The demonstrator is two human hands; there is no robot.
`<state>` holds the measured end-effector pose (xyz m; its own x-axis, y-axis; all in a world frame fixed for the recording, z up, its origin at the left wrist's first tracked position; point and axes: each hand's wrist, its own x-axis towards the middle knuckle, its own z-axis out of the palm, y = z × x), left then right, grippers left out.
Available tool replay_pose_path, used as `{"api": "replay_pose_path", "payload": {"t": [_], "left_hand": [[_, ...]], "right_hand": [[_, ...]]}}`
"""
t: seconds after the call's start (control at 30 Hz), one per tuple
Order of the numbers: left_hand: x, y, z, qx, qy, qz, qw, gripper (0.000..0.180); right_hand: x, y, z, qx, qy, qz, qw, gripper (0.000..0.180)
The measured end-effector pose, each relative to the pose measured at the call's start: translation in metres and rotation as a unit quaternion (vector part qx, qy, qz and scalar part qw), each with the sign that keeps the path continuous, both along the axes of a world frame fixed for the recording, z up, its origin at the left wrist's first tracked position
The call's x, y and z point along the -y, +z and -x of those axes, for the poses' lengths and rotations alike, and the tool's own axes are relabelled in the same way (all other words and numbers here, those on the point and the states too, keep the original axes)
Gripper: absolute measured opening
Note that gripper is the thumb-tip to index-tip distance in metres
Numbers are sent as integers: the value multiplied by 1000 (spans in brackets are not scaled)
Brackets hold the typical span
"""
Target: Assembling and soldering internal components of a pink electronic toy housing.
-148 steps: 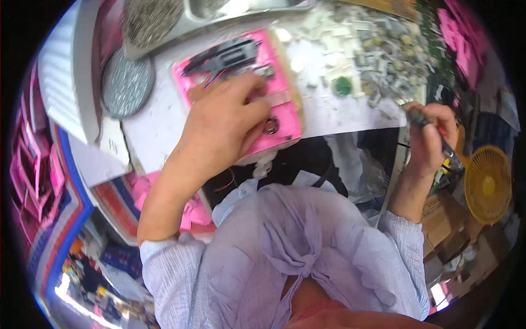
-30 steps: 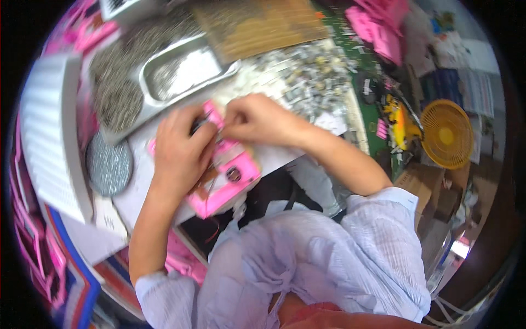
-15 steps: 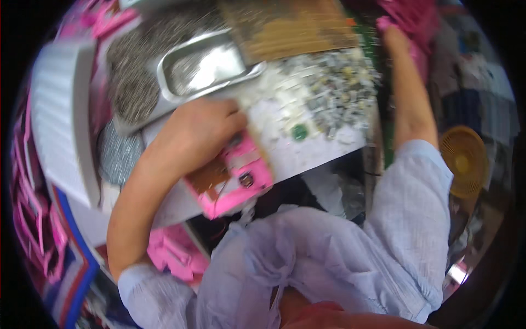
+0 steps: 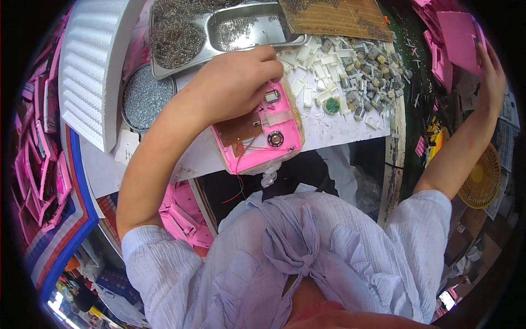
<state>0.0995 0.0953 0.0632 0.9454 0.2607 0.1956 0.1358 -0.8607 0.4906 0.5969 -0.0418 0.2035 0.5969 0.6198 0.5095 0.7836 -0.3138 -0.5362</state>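
A pink plastic casing [image 4: 257, 157] lies open side up at the table's near edge, with a brown circuit board [image 4: 236, 134], a small round speaker [image 4: 275, 139] and thin wires in it. My left hand [image 4: 238, 82] reaches over its far left part, fingers bent down and closed at its far edge; the fingertips are partly hidden. Out at the far right, my right hand [image 4: 491, 82] grips a flat pink plastic panel [image 4: 459, 41] by its right edge. More pink plastic parts [image 4: 440, 66] lie just beside that panel.
Beyond the casing stand a metal tray [image 4: 164, 68] of small springs and a cardboard sheet [image 4: 339, 19]. White plastic pieces and small motors [image 4: 378, 68] are heaped to its right. A round tin of screws [image 4: 147, 96] and a white foam box [image 4: 90, 71] stand left.
My right hand has moved outward to the right and now holds a pink panel. My left hand stays at the casing. The whole view has shifted and become sharper.
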Motion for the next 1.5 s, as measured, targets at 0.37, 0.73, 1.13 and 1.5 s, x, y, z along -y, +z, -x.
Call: {"api": "replay_pose_path", "payload": {"t": [0.37, 0.73, 1.13, 1.5], "left_hand": [[6, -11, 10, 13, 3, -25, 1000, 25], [9, -20, -5, -31, 53, -58, 996, 22], [20, 39, 19, 151, 104, 187, 965, 41], [77, 23, 74, 244, 328, 490, 770, 43]], "right_hand": [[44, -42, 171, -165, 231, -64, 957, 39], [43, -60, 202, -172, 254, -50, 950, 36], [2, -37, 260, -306, 314, -18, 899, 52], [25, -123, 330, -362, 435, 73, 821, 70]]}}
